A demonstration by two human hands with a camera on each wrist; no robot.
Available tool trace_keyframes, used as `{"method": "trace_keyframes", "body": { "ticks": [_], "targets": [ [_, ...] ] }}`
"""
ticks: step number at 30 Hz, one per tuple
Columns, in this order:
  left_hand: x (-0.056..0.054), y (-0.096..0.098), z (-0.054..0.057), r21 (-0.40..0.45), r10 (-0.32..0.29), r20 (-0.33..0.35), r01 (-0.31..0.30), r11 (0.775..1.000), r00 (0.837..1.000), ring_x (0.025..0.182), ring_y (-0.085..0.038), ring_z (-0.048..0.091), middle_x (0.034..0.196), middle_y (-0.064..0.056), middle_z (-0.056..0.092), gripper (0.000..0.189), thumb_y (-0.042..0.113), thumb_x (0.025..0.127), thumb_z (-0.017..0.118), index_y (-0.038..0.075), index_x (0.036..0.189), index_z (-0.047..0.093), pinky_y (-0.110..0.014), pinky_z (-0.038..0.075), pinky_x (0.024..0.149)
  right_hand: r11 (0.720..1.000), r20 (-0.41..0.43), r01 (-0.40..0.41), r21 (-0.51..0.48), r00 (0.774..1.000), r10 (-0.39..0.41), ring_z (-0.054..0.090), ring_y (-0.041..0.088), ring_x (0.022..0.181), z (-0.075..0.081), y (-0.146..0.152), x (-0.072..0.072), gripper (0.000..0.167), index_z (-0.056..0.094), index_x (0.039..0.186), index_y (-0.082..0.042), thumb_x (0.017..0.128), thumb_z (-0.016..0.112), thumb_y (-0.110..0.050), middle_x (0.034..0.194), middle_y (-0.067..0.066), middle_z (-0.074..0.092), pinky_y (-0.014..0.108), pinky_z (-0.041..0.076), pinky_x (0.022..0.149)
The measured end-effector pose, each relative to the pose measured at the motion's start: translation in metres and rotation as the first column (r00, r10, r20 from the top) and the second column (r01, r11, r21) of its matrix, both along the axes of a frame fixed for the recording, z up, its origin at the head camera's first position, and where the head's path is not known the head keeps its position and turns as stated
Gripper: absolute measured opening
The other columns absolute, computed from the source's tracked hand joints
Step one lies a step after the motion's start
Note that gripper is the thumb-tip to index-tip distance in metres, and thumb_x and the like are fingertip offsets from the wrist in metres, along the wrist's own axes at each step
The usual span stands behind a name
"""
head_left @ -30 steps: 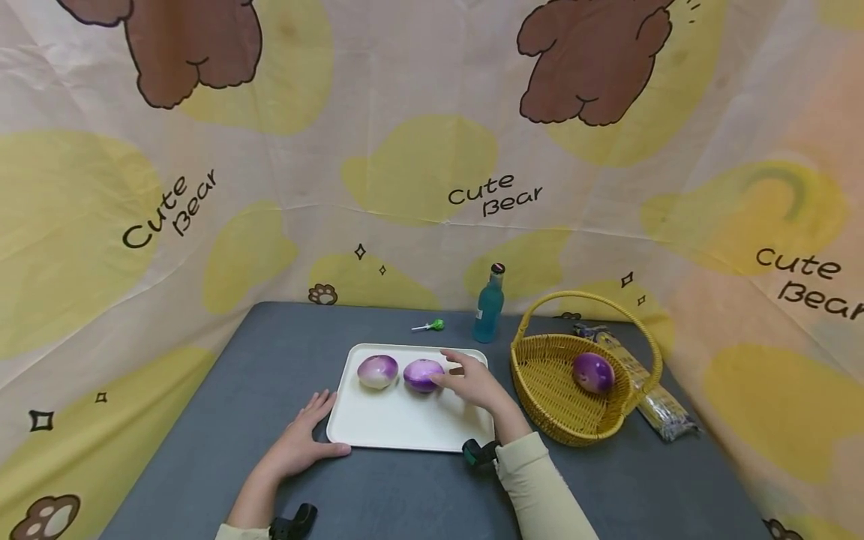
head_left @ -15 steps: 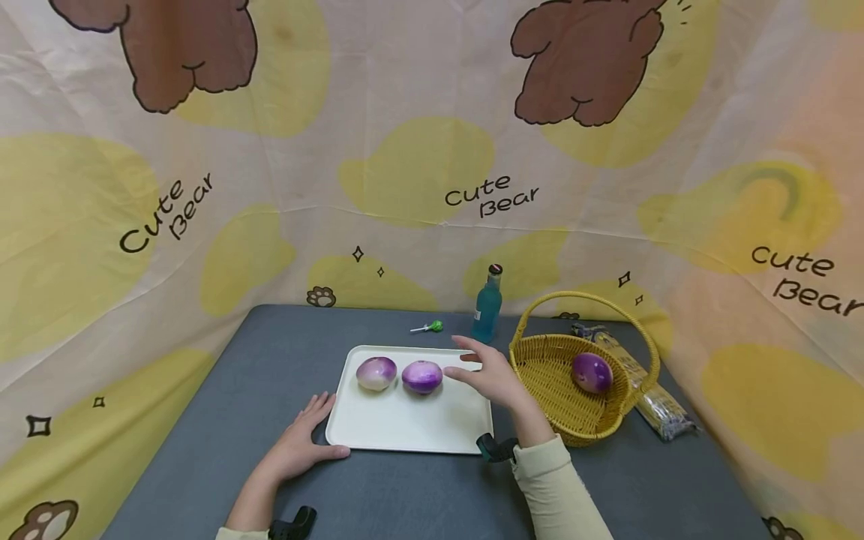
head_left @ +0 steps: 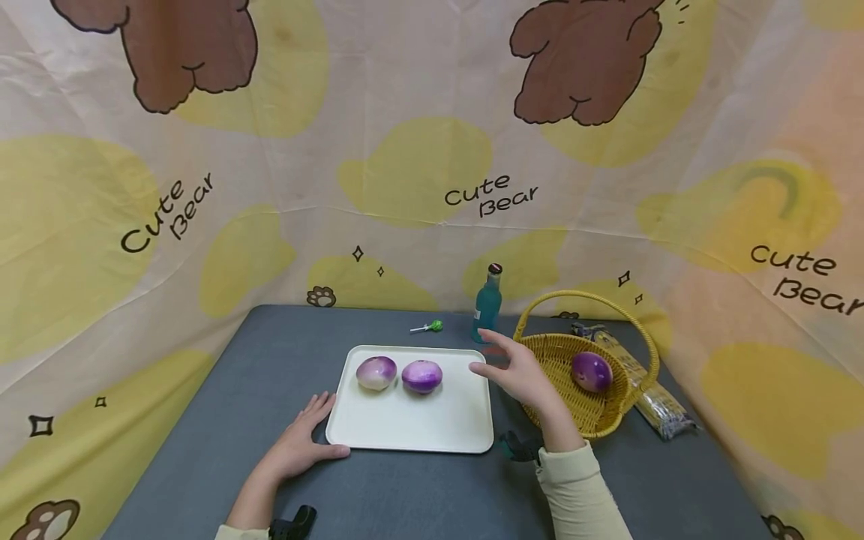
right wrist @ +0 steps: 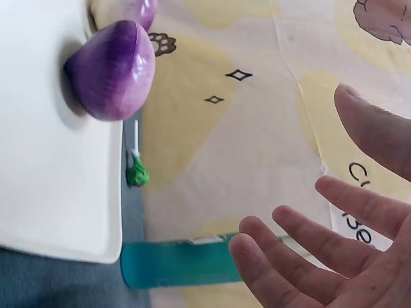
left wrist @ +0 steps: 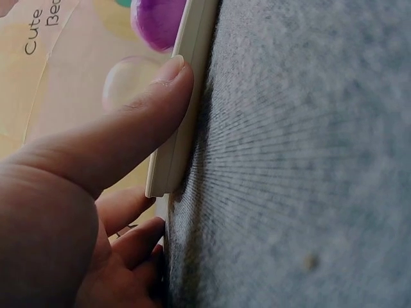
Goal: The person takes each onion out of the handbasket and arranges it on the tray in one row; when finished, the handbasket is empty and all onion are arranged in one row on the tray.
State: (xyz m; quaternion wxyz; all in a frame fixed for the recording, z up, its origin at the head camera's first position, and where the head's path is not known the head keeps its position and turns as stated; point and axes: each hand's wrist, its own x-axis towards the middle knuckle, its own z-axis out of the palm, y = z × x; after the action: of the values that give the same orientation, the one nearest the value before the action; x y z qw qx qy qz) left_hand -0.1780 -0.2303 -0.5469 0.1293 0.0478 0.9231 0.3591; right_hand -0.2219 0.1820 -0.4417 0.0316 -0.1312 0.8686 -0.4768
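Observation:
Two purple onions lie side by side on a white tray (head_left: 432,431): a paler left onion (head_left: 376,373) and a deeper purple right onion (head_left: 421,376). My left hand (head_left: 300,442) rests at the tray's near left corner, its fingers along the left side and its thumb (left wrist: 154,96) against the front edge. My right hand (head_left: 520,371) hovers between the tray's right side and the yellow wicker basket (head_left: 540,352), fingers spread and holding nothing. Inside that basket sits a third purple onion (head_left: 592,372). The right forearm partly covers the basket's near left side.
A blue bottle (head_left: 487,304) stands behind the tray, close beyond the right fingertips. To its left lies a green lollipop (head_left: 435,325). A yellowish plastic packet (head_left: 664,409) lies beside the basket on the grey table (head_left: 223,390). A printed cloth (head_left: 405,165) hangs behind.
My right hand has drawn away from the right onion, moving right across the tray toward the basket with nothing in it. The left hand has stayed at the tray corner.

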Motion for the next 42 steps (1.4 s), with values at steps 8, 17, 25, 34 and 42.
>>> {"method": "trace_keyframes", "body": {
  "ticks": [8,17,25,34,42],
  "targets": [
    [0.001,0.001,0.003,0.006,-0.001,0.012,0.001,1.000,1.000,0.155,-0.044,0.005,0.168,-0.021,0.015,0.114,0.050,0.074,0.086,0.010,0.161,0.025,-0.068,0.007,0.121,0.998,-0.010,0.059,0.030,0.998,-0.059,0.054,0.039,0.134,0.000,0.030,0.004,0.073,0.047,0.152,-0.022,0.089,0.075,-0.046,0.152,0.015,0.051,0.055,0.052,0.101],
    [0.001,0.000,0.003,-0.009,-0.001,0.010,0.001,1.000,1.000,0.155,-0.045,0.006,0.167,-0.021,0.016,0.115,0.053,0.073,0.086,0.010,0.161,0.026,-0.070,0.010,0.119,0.990,-0.043,0.123,0.065,0.992,-0.120,0.055,0.041,0.132,-0.004,0.063,0.005,0.070,0.046,0.152,-0.019,0.092,0.072,-0.046,0.149,0.015,0.053,0.054,0.055,0.097],
    [0.001,0.000,0.005,-0.007,-0.008,0.010,0.008,1.000,1.000,0.155,-0.045,0.007,0.167,-0.021,0.017,0.114,0.051,0.073,0.087,0.008,0.160,0.026,-0.068,0.008,0.121,0.983,-0.062,0.173,0.063,0.984,-0.169,0.053,0.043,0.133,-0.014,0.093,0.008,0.075,0.045,0.153,-0.016,0.090,0.074,-0.047,0.148,0.019,0.053,0.057,0.051,0.100],
    [0.002,-0.001,0.005,-0.007,-0.014,-0.012,0.014,1.000,1.000,0.154,-0.046,0.008,0.167,-0.021,0.019,0.113,0.050,0.074,0.086,0.009,0.160,0.027,-0.072,0.012,0.118,0.962,-0.096,0.240,0.127,0.969,-0.229,0.059,0.046,0.121,-0.023,0.120,0.005,0.074,0.046,0.152,-0.009,0.092,0.074,-0.041,0.144,0.026,0.054,0.059,0.051,0.097],
    [0.003,0.000,0.006,-0.020,-0.014,-0.013,0.013,1.000,1.000,0.154,-0.046,0.009,0.167,-0.021,0.020,0.113,0.051,0.074,0.086,0.009,0.160,0.028,-0.073,0.014,0.116,0.939,-0.098,0.298,0.173,0.954,-0.284,0.060,0.047,0.119,-0.026,0.137,0.004,0.071,0.044,0.153,-0.007,0.097,0.068,-0.042,0.135,0.032,0.058,0.059,0.052,0.095]
  ]
}}
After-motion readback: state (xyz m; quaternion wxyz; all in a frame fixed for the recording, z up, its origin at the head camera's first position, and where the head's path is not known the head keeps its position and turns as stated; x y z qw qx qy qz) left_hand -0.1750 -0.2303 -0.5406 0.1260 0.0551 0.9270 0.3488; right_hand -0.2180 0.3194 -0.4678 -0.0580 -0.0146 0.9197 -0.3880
